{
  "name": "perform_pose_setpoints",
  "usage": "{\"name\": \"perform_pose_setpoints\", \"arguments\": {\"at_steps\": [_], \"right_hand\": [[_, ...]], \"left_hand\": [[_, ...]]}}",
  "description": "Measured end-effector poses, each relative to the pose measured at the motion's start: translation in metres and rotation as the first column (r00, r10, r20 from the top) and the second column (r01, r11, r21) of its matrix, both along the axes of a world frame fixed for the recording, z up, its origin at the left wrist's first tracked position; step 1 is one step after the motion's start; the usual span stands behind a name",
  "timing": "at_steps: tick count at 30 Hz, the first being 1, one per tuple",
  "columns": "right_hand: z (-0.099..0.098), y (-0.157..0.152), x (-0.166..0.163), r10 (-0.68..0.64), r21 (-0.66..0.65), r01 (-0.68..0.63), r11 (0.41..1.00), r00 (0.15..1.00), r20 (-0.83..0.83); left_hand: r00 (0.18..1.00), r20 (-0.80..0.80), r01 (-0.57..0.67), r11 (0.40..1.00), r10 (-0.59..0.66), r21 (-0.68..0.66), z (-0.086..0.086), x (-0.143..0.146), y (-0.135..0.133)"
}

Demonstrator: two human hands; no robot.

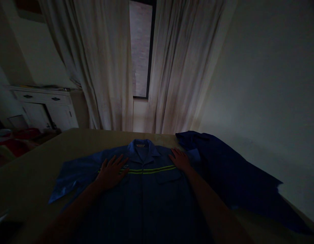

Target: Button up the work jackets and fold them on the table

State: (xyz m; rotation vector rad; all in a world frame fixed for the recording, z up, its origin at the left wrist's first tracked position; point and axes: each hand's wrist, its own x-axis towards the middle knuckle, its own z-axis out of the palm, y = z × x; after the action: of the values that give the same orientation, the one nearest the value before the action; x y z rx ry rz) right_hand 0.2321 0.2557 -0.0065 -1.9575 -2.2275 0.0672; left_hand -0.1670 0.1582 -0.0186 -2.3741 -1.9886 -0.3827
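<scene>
One blue shirt (146, 189) lies spread on the bench (88, 137), with its front side up and its collar (153, 149) pointing away from you. Your left hand (111, 173) rests flat on the chest, next to a small emblem (125, 166). Your right hand (181, 160) rests near the shoulder, beside the end of the yellow-green stripes (157, 169). In both hands the grip is released: the fingers are spread and grasp nothing. A dark blue cloth (230, 176) lies at your right, just beside the shirt.
</scene>
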Motion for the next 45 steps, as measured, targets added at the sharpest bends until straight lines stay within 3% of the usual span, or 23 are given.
{"name": "perform_pose_setpoints", "arguments": {"at_steps": [3,6,8,10,13,17,23,26,32,41,45], "right_hand": [[0.017,-0.013,-0.01,0.02,0.156,-0.013,0.988,0.999,-0.045],[0.034,-0.047,-0.039,0.213,0.256,-0.171,0.951,0.966,-0.146],[0.038,-0.081,-0.066,0.345,0.262,-0.277,0.924,0.901,-0.264],[0.032,-0.119,-0.093,0.366,0.219,-0.303,0.928,0.857,-0.364],[0.015,-0.167,-0.12,0.333,0.141,-0.302,0.943,0.862,-0.383],[0.005,-0.198,-0.132,0.299,0.149,-0.264,0.953,0.898,-0.324],[0.007,-0.192,-0.137,0.271,0.171,-0.231,0.958,0.924,-0.27],[0.0,-0.181,-0.136,0.229,0.178,-0.177,0.968,0.911,-0.342],[-0.013,-0.168,-0.129,0.301,0.252,-0.191,0.949,0.787,-0.538],[-0.009,-0.171,-0.129,0.323,0.206,-0.252,0.946,0.796,-0.512],[-0.008,-0.172,-0.129,0.308,0.17,-0.257,0.951,0.796,-0.52]], "left_hand": [[0.994,0.073,0.074,0.991,-0.082,0.107,0.005,-0.002,-0.006],[0.982,0.079,0.154,0.969,-0.172,0.193,0.014,0.001,-0.013],[0.982,0.06,0.167,0.97,-0.179,0.174,0.021,0.011,-0.017],[0.983,0.121,0.121,0.985,-0.136,0.124,0.025,0.031,-0.021],[0.958,0.284,0.02,0.998,-0.037,0.062,0.021,0.068,-0.031],[0.939,0.342,-0.048,0.998,0.034,0.034,0.004,0.102,-0.057],[0.954,0.299,-0.045,0.997,0.025,0.06,0.004,0.111,-0.09],[0.965,0.261,-0.016,0.997,-0.003,0.073,0.008,0.113,-0.096],[0.922,0.366,0.097,0.99,-0.129,0.107,0.005,0.112,-0.099],[0.887,0.417,0.155,0.978,-0.199,0.138,0.004,0.111,-0.096],[0.9,0.405,0.12,0.984,-0.162,0.129,-0.001,0.111,-0.095]]}}
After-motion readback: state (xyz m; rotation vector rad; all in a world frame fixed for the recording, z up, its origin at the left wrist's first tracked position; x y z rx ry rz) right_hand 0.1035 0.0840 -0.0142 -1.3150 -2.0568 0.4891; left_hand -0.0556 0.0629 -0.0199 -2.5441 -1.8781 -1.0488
